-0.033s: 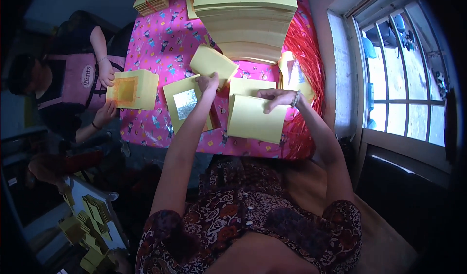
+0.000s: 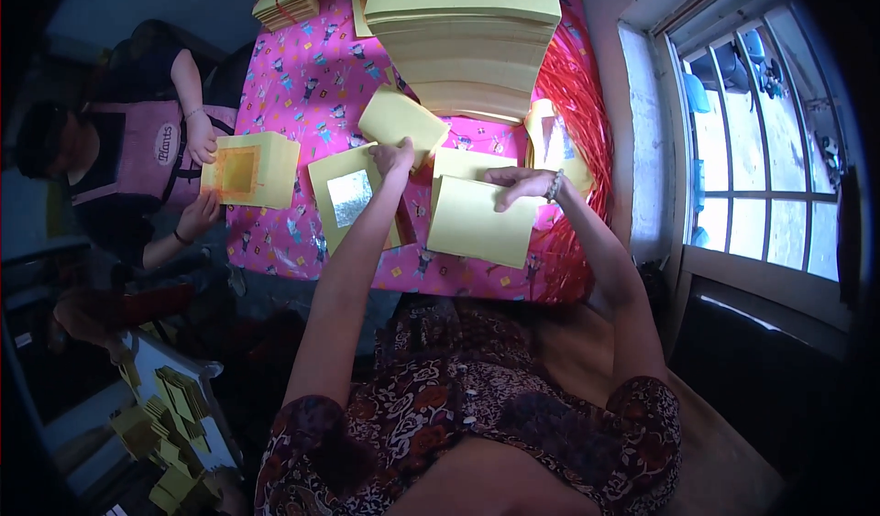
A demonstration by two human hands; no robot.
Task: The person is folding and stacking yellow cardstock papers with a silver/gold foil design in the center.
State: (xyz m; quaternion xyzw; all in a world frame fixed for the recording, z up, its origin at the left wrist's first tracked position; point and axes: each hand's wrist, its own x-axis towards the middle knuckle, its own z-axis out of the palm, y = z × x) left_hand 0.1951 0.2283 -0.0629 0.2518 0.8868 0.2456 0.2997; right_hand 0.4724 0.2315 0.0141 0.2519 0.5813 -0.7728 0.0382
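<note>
Yellow paper sheet (image 2: 403, 117) — pinched in my left hand (image 2: 394, 157), lifted above the pink tablecloth (image 2: 302, 85); fingertips hidden beneath it. My right hand (image 2: 522, 184) grips another yellow sheet (image 2: 477, 223) by its top edge — fingers curled, lower ones unseen.

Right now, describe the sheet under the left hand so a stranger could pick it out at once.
Start at the pink patterned tablecloth and the tall stack of yellow paper at its far end. Just in front of that stack, the left hand pinches a tilted yellow sheet. Unlike the foil-square sheet lying flat beside it, its visible face is plain and it is lifted off the cloth.
</note>
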